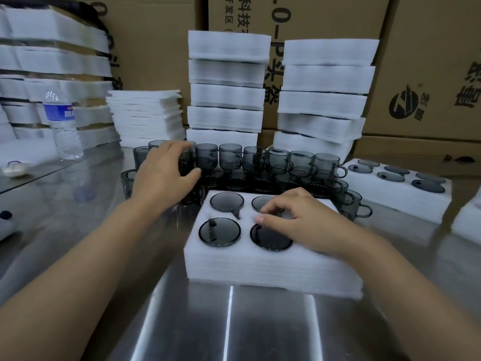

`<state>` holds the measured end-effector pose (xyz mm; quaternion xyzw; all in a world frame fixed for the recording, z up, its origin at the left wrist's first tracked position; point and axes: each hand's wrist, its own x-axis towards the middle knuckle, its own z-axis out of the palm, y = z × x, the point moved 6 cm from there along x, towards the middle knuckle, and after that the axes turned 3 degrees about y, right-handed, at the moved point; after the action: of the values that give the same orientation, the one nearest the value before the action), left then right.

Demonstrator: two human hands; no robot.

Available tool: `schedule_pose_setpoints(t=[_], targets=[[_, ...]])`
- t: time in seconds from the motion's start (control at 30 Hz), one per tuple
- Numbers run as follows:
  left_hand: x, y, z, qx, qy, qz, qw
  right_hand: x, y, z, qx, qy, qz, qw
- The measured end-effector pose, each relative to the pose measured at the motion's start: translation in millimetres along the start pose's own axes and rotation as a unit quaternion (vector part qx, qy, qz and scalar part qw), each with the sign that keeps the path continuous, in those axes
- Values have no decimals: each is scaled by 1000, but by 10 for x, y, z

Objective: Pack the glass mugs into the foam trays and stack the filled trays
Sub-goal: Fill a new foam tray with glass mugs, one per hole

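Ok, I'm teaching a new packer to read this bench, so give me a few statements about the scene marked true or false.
1. Two stacks of filled trays stand behind the loose mugs. True.
2. The right hand rests on one of those stacks. False: it rests on the front foam tray.
3. The foam tray at the right shows six mugs in it. True.
4. The left hand holds the water bottle. False: the bottle stands upright and untouched at the left, and the hand is at the loose mugs, fingers curled about one.
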<state>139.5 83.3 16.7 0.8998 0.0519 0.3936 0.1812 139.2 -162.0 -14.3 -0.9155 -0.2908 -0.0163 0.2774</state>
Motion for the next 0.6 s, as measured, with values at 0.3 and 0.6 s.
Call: schedule_pose_setpoints(t=[0.3,0.6], targets=[[9,-341,171,62,-95,-36,993,-10,-7,-6,1,-1,3,1000],[15,-242,237,130,-108,15,986,-6,-1,-2,5,4,8,1000]])
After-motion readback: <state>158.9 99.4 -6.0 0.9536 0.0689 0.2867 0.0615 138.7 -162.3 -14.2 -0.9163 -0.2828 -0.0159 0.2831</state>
